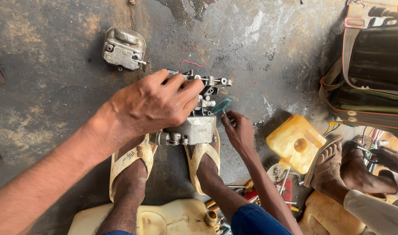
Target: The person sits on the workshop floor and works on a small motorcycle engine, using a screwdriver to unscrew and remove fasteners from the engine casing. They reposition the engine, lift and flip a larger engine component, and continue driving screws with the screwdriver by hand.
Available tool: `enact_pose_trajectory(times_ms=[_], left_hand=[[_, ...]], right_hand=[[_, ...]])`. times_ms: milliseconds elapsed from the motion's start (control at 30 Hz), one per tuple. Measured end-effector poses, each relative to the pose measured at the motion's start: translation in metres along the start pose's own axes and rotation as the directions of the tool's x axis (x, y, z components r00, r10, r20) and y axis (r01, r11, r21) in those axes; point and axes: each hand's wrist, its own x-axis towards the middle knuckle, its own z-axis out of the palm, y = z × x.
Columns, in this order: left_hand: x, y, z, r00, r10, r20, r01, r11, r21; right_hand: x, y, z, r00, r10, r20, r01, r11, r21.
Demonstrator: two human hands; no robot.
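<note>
While the left hand (153, 104) presses down over the top of a grey metal engine part (198, 117), fingers curled and clamped across its upper linkage, the part itself sits low on the dark, oil-stained concrete floor (55, 65), wedged between the person's two feet in pale worn sandals (131, 163). Over on the other side, the right hand (238, 132) comes in from below, fingertips pinched together on a small tool with a translucent teal handle (221, 105), and that handle is right up against the part's right side, touching or very nearly so; whether the tip is seated in anything cannot be told from here. Up and to the left, well apart from the action, a separate grey metal cover (124, 48) lies flat on the floor. A thin scrap of pink wire (193, 63) rests just above the part. To the right, a yellow plastic fuel tank (294, 141) lies tilted on the ground, its round opening showing, with loose tools and a red item (286, 189) near its lower edge. Another person's sandalled foot (329, 163) stands just beside that tank, and their hand (390, 159) is at work near the right edge. A cream plastic tank (177, 217) sits at the bottom, by the person's legs.
</note>
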Motion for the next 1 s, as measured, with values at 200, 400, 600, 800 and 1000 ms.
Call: enact_pose_trajectory(times_ms=[200,400,600,800,1000], left_hand=[[0.015,-0.008,-0.016,0.999,0.031,0.038,-0.03,1.0,-0.003],[0.022,-0.006,-0.035,0.981,-0.187,-0.043,0.172,0.956,-0.237],[-0.002,0.008,-0.06,0.646,-0.573,0.504,0.277,-0.44,-0.854],[-0.014,0.033,-0.044,0.439,-0.554,0.708,0.466,-0.533,-0.706],[-0.006,0.053,-0.027,0.387,-0.707,0.592,0.847,0.018,-0.531]], right_hand=[[0.0,0.0,0.003,0.952,-0.264,-0.153,0.256,0.964,-0.071],[-0.005,-0.016,-0.013,0.958,-0.278,-0.066,0.283,0.891,0.355],[-0.011,-0.045,-0.034,0.947,-0.321,0.015,0.299,0.895,0.331],[-0.017,-0.083,-0.052,0.985,-0.124,0.123,0.071,0.928,0.367],[-0.026,-0.13,-0.069,0.987,0.001,0.159,-0.073,0.892,0.446]])
